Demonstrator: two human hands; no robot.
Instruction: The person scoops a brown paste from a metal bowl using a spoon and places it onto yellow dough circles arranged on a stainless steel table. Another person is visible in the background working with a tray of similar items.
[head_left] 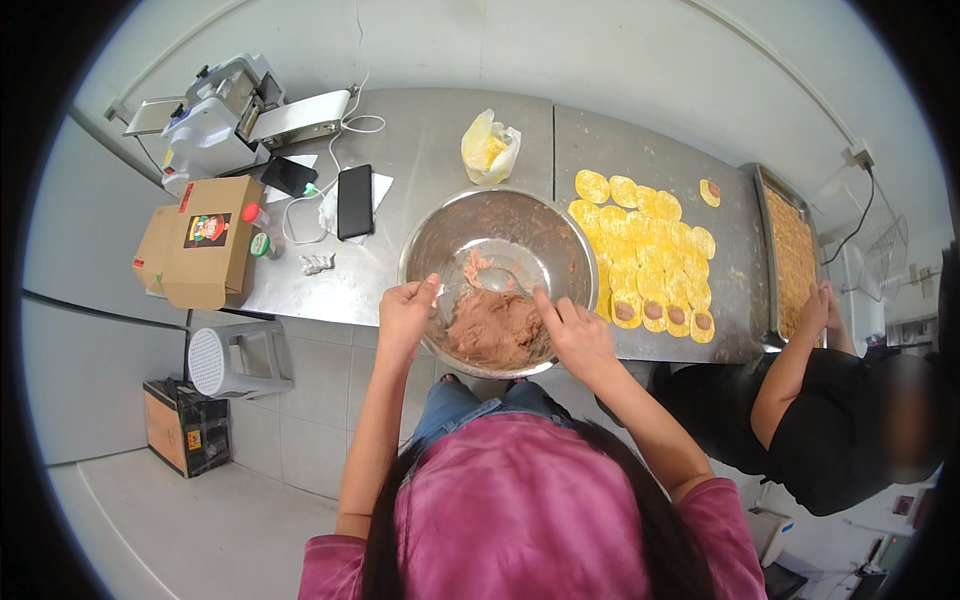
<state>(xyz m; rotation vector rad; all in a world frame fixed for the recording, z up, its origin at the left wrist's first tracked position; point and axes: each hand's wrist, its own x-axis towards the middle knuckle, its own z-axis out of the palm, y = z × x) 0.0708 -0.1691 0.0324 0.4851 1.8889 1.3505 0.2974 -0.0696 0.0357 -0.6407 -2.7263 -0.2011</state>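
Pinkish-brown paste is held in a wide steel bowl.

The left hand and right hand are placed at opposite sides; whether anything is gripped cannot be told. The paste is judged soft, dense and sticky, best scooped; the smooth bowl is probably best steadied by its rim.

Left hand is curling at the steel bowl's left rim | right hand is reaching in beside brown-pink paste | yellow discs are lying rightward | co-worker is standing by a filled tray
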